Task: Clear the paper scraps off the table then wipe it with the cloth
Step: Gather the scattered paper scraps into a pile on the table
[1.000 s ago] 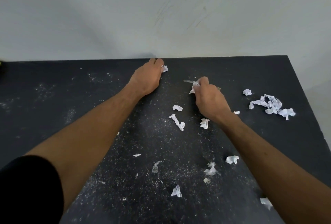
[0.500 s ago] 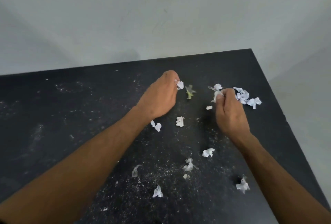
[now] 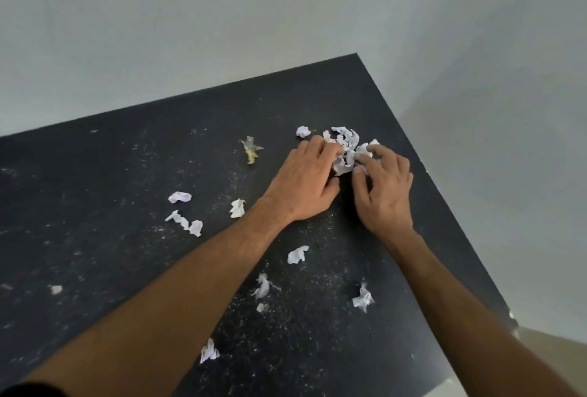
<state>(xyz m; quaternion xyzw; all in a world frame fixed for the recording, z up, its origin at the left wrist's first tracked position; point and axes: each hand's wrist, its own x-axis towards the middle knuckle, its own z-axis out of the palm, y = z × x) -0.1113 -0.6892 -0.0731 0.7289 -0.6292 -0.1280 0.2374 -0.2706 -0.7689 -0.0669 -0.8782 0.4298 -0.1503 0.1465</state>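
A heap of white crumpled paper scraps [image 3: 347,142] lies near the far right corner of the dusty black table [image 3: 111,190]. My left hand [image 3: 305,182] and my right hand [image 3: 382,187] lie on either side of the heap, fingers curled into the scraps and gripping them. Several loose scraps lie scattered nearer me, among them one scrap [image 3: 237,208], another scrap [image 3: 297,254] and a third scrap [image 3: 363,298]. A yellowish clear wrapper bit [image 3: 251,149] lies left of the heap. No cloth is in view.
The table's right edge [image 3: 444,206] runs close to my right hand, with floor below it. A grey wall stands right behind the table. White dust specks cover the tabletop.
Both hands moved right and away from me to the heap of scraps and now meet around it. The view has swung toward the table's right corner.
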